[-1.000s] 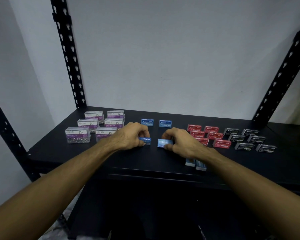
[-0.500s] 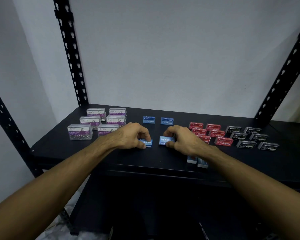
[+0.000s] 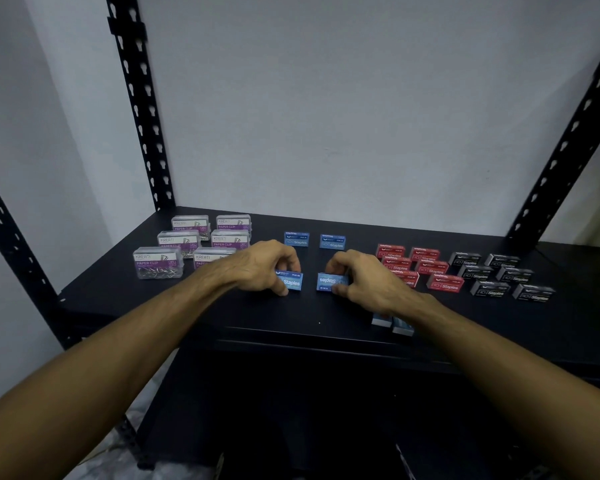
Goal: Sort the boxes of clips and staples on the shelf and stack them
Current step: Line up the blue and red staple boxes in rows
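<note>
A pale wall is standing behind a black metal shelf [image 3: 326, 306] with slotted black uprights [image 3: 136, 109] rising at its corners. Two bare forearms are reaching in from below across the shelf's front edge. At the left rear, six clear paper clip boxes [image 3: 158, 263] with purple labels are sitting in two columns. At the right, red staple boxes [image 3: 444, 283] are lying in a cluster, with black staple boxes [image 3: 489, 288] just beside them, farther right. Two blue staple boxes [image 3: 296, 239] are sitting side by side near the back, in the middle. The left hand [image 3: 260, 268] is pinching a blue staple box [image 3: 290, 281] in a narrow grip, thumb below and fingers on top, the box touching the shelf. The right hand [image 3: 364, 282] is gripping another blue box [image 3: 330, 282], its label reading upside down, just beside the first. Under the right wrist, what are probably two more blue boxes [image 3: 392, 323] are lying near the front edge, partly hidden
</note>
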{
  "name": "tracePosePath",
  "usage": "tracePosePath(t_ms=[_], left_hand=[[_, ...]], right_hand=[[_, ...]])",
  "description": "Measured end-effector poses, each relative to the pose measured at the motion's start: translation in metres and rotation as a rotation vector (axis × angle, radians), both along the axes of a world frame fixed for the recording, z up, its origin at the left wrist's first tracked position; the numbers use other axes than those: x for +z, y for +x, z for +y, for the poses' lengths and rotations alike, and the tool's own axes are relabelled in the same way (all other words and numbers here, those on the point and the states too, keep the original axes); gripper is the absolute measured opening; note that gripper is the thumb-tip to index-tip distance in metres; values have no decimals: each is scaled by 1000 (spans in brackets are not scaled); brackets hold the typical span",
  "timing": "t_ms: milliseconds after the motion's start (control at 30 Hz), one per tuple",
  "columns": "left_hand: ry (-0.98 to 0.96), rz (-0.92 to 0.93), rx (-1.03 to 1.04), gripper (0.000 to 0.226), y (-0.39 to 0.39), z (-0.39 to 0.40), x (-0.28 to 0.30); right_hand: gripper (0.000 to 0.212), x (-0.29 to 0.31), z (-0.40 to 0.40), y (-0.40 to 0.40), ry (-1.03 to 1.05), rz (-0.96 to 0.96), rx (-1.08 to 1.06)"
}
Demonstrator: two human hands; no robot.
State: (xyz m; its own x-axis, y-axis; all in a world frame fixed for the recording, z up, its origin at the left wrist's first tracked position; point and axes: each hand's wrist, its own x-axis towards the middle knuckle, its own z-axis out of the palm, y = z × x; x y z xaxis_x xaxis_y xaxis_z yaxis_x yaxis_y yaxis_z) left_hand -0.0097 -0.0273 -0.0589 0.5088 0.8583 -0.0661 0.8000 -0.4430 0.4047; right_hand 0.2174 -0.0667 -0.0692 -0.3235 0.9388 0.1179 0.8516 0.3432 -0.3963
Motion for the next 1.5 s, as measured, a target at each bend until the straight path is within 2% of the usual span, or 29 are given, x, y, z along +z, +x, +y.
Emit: tracePosePath(t_ms=[567, 967, 1333, 1500], left_hand=[[-41, -127, 35, 27, -2, -3, -2], [-18, -119, 50, 26, 0, -2, -6], [52, -5, 50, 22, -2, -4, -8], [67, 2, 60, 24, -1, -3, -5]], right_hand=[[18, -1, -5, 7, -111, 54, -31], [19, 18, -1, 2, -158, 91, -56], [14, 2, -1, -9, -147, 176, -105], [12, 13, 5, -6, -75, -2, -103]])
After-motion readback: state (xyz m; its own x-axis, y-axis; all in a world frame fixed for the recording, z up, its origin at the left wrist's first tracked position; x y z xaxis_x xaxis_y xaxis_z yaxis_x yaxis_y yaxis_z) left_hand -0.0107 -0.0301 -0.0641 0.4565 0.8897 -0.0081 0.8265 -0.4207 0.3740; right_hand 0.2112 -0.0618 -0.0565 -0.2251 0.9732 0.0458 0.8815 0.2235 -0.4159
